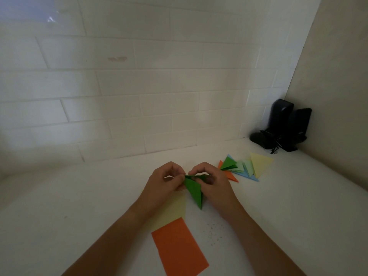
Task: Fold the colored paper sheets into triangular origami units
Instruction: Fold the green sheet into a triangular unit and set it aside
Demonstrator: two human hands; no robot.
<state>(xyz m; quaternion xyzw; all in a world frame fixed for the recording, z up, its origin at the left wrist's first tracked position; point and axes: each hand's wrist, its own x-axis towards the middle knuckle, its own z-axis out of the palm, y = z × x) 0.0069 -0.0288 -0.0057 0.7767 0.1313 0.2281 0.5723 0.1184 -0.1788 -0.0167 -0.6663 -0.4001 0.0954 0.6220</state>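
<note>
A dark green paper (194,191), partly folded into a narrow pointed shape, hangs above the white counter between both hands. My left hand (165,181) pinches its upper left corner with thumb and fingers. My right hand (211,181) pinches the top edge from the right, and its palm hides part of the paper. Below the hands a flat orange sheet (179,248) lies on the counter, overlapping a pale yellow sheet (173,212). To the right lies a pile of folded triangles (242,166) in green, orange, blue, pale green and yellow.
Two black speakers (286,126) with a tangled cord stand in the back right corner. A white tiled wall (139,86) rises behind the counter (79,196), and a plain beige wall (338,96) closes the right side. Small dark specks (214,233) dot the counter near the orange sheet.
</note>
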